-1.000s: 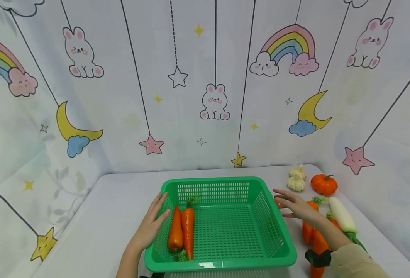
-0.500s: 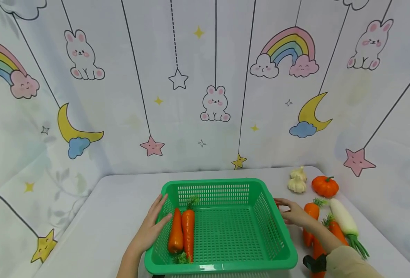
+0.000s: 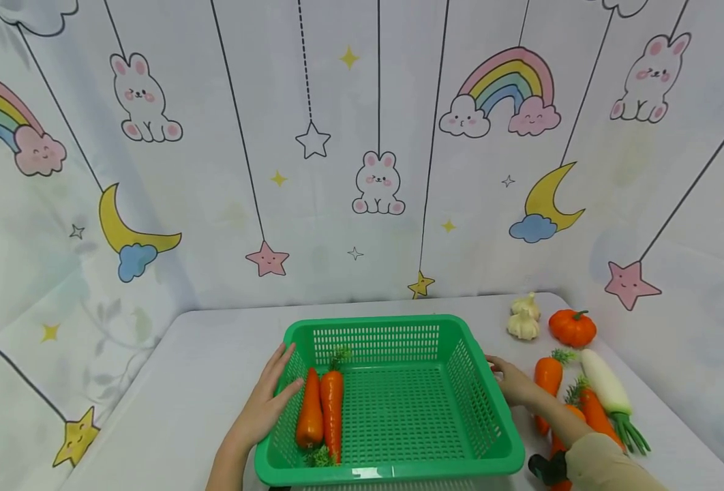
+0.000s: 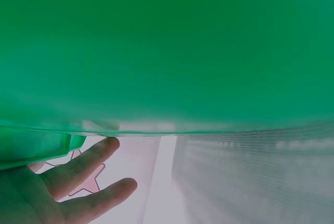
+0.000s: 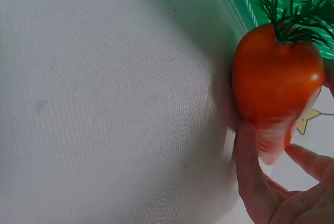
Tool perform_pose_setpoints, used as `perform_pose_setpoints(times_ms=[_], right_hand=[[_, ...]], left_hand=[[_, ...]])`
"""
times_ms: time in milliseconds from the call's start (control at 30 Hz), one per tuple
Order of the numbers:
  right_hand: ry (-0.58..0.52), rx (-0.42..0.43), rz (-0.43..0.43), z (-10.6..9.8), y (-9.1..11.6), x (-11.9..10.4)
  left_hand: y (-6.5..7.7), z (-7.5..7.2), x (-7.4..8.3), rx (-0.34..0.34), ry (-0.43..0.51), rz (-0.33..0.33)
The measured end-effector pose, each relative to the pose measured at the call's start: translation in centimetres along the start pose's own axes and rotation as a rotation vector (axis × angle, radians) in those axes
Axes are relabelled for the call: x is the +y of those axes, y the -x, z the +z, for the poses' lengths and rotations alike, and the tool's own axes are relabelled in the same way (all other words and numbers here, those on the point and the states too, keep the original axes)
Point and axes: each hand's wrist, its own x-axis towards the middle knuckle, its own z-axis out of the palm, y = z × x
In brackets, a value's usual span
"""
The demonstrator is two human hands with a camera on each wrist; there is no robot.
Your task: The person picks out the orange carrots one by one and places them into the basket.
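A green plastic basket (image 3: 393, 472) stands mid-table, with two carrots, a thicker one (image 3: 310, 412) and a slimmer one (image 3: 333, 409), lying along its left side. My left hand (image 3: 266, 399) rests on the basket's left rim, fingers extended; in the left wrist view the green wall fills the top above its fingers (image 4: 86, 164). Outside the right wall, my right hand (image 3: 514, 383) holds another carrot. In the right wrist view this plump orange carrot (image 5: 276, 78) has green leaves, and the right hand's fingers (image 5: 249, 166) are around its lower part. From the head, the basket and hand hide most of it.
Along the table's right side lie more carrots (image 3: 549, 375), a white radish (image 3: 605, 382) with green stems, a small orange pumpkin (image 3: 572, 328) and two garlic bulbs (image 3: 524, 324). A printed cloth (image 3: 337, 204) hangs behind the table.
My right hand has moved lower beside the basket's right wall, its fingers closing around a carrot there. The left hand stays on the left rim.
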Motion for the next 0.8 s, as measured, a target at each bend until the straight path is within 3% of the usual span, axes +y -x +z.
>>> perform_pose_setpoints(times_ms=[267,600,800], right_hand=[[-0.116,-0.041,0.052,0.1,0.4,-0.4],[-0.12,-0.017,0.025,-0.1,0.7,-0.1],[-0.096,-0.011,-0.022,-1.4,1.0,-0.5]], left_hand=[[0.0,0.0,-0.1,0.01,-0.021,0.015],[0.0,0.1,-0.4,0.011,-0.01,0.026],[0.0,0.1,-0.6,0.014,-0.013,0.031]])
